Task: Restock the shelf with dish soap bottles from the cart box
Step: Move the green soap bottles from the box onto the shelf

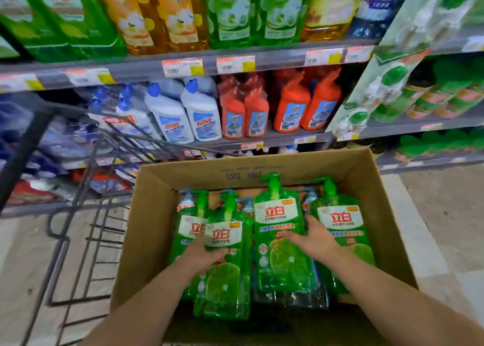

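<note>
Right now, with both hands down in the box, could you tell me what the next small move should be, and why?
Probably close each hand and lift. The left hand lies on the front green bottle and the right hand between the two right-hand bottles, fingers spread, so neither looks firmly gripped. All bottles remain inside the cardboard box.

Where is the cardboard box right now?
Head view, lower centre: the cardboard box sits below the shelves, wire cart at its left, both hands inside on green bottles.
</note>
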A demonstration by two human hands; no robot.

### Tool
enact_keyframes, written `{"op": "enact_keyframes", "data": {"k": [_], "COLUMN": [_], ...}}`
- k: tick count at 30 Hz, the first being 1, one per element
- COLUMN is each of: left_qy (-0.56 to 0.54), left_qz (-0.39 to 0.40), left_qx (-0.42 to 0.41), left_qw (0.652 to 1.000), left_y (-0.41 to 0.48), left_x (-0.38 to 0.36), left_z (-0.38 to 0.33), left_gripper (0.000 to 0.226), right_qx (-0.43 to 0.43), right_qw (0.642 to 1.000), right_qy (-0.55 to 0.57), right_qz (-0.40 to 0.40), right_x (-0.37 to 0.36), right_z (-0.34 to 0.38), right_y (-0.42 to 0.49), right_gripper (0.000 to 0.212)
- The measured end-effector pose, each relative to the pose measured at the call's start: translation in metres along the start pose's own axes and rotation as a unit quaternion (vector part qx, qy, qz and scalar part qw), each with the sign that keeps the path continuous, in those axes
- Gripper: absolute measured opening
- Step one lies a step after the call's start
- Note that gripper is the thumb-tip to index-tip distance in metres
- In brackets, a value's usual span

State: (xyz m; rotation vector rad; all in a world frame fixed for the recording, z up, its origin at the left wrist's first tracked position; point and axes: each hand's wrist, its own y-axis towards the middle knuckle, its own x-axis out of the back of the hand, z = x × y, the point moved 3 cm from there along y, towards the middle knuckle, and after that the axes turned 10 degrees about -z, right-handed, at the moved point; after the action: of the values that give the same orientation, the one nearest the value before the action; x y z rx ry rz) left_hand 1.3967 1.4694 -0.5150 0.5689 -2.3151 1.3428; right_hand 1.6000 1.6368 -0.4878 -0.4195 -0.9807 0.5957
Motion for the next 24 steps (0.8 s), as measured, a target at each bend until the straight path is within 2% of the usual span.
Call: {"op": "enact_keyframes", "data": {"k": [2, 3, 7, 11, 15, 16, 19, 24], "left_qy": [-0.046, -0.073, -0.157, -0.188, -0.218, -0.225, -0.247, -0.251], "left_qz": [0.002, 0.002, 0.02, 0.022, 0.017, 0.012, -0.005, 0.043], "left_qx": [0.04, 0.056, 0.096, 0.124, 0.143, 0.145, 0.154, 0.162], "left_qw": [0.998, 0.996, 0.983, 0.974, 0.965, 0.963, 0.957, 0.953], "left_y": [0.001, 0.0, -0.001, -0.001, -0.003, -0.004, -0.005, -0.004], "left_x": [-0.006, -0.008, -0.017, -0.02, -0.022, -0.023, -0.023, -0.016], "left_z": [0.007, 0.009, 0.017, 0.019, 0.019, 0.02, 0.021, 0.023], "left_gripper": [0.056, 0.054, 0.044, 0.064, 0.039, 0.039, 0.056, 0.075], "right_qx": [-0.044, -0.058, -0.078, -0.122, -0.138, -0.136, -0.136, -0.127], "right_qw": [0.999, 0.997, 0.991, 0.98, 0.973, 0.971, 0.969, 0.967], "right_qy": [0.006, 0.009, 0.088, 0.15, 0.177, 0.184, 0.197, 0.22], "right_qz": [0.028, 0.042, 0.055, 0.053, 0.061, 0.065, 0.061, 0.031], "right_x": [-0.006, -0.009, -0.017, -0.019, -0.019, -0.019, -0.019, -0.019], "right_z": [-0.007, -0.011, -0.015, -0.018, -0.018, -0.018, -0.019, -0.019], "right_y": [0.006, 0.009, 0.015, 0.018, 0.016, 0.016, 0.015, 0.015], "right_gripper": [0.093, 0.093, 0.07, 0.08, 0.084, 0.083, 0.089, 0.07]}}
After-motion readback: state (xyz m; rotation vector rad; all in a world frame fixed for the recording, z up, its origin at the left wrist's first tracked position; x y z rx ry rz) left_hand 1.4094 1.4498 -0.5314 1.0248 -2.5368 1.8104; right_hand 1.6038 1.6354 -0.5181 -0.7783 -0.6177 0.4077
